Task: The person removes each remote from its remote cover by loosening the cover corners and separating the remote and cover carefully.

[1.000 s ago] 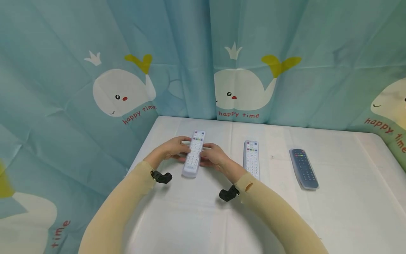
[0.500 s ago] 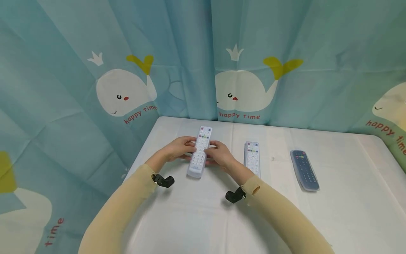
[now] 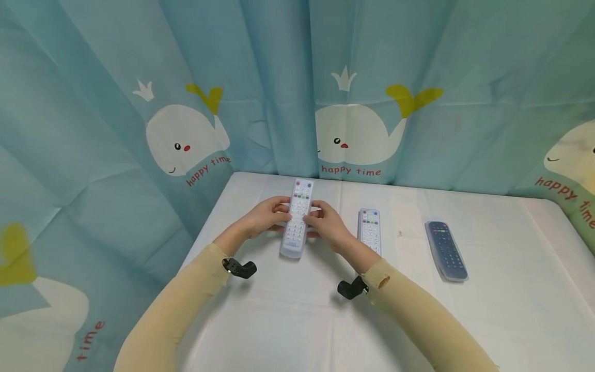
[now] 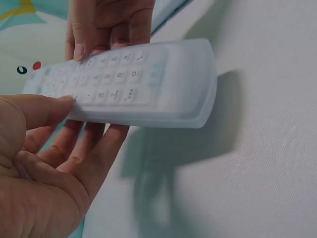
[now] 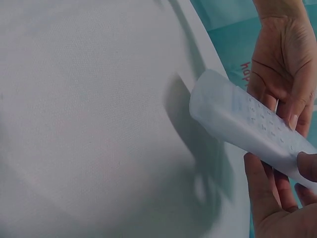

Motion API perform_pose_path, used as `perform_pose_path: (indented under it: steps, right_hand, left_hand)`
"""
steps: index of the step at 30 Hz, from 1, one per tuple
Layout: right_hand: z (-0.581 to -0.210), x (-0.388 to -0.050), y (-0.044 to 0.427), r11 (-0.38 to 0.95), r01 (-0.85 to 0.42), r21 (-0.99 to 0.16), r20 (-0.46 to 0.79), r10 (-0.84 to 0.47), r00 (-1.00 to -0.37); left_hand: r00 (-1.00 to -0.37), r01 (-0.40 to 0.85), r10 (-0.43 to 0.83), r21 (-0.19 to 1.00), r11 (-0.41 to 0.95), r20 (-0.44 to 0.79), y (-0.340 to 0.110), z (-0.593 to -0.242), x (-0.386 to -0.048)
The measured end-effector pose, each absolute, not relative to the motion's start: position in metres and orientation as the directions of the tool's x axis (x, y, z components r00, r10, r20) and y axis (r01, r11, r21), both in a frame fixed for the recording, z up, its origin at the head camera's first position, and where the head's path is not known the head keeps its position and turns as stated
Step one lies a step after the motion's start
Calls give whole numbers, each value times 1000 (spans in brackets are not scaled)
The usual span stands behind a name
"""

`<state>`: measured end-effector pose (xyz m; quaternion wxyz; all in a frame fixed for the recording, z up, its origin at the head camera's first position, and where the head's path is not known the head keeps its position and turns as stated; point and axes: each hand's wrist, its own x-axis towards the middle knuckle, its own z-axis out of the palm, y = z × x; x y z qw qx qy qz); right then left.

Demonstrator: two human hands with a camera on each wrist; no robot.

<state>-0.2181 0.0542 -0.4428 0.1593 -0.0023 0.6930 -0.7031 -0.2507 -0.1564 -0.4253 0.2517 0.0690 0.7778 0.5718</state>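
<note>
A white remote control [image 3: 298,217] in a clear sleeve is held above the table between both hands, its button side up and its far end tipped slightly to the right. On its left edge my left hand [image 3: 264,217] grips it, thumb on top and fingers beneath, as the left wrist view shows with the remote [image 4: 143,84]. My right hand [image 3: 327,223] grips the opposite edge the same way; in the right wrist view that hand [image 5: 285,208] has its thumb over the buttons.
A second white remote [image 3: 370,232] lies right of my right hand, partly hidden by the forearm. Farther right lies a dark remote [image 3: 447,250] in a clear sleeve. A blue whale-print curtain [image 3: 274,88] hangs behind the white table [image 3: 279,310].
Both hands have carried the held remote to the right and a little toward the far edge. The other two remotes stay where they were.
</note>
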Motion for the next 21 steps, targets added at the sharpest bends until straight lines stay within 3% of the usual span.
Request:
perform_pose_path:
  steps: [21]
  right_hand:
    - [-437, -228, 53, 90, -24, -996, 9, -167, -986]
  left_hand:
    - [-933, -14, 352, 984, 176, -76, -149, -424, -251]
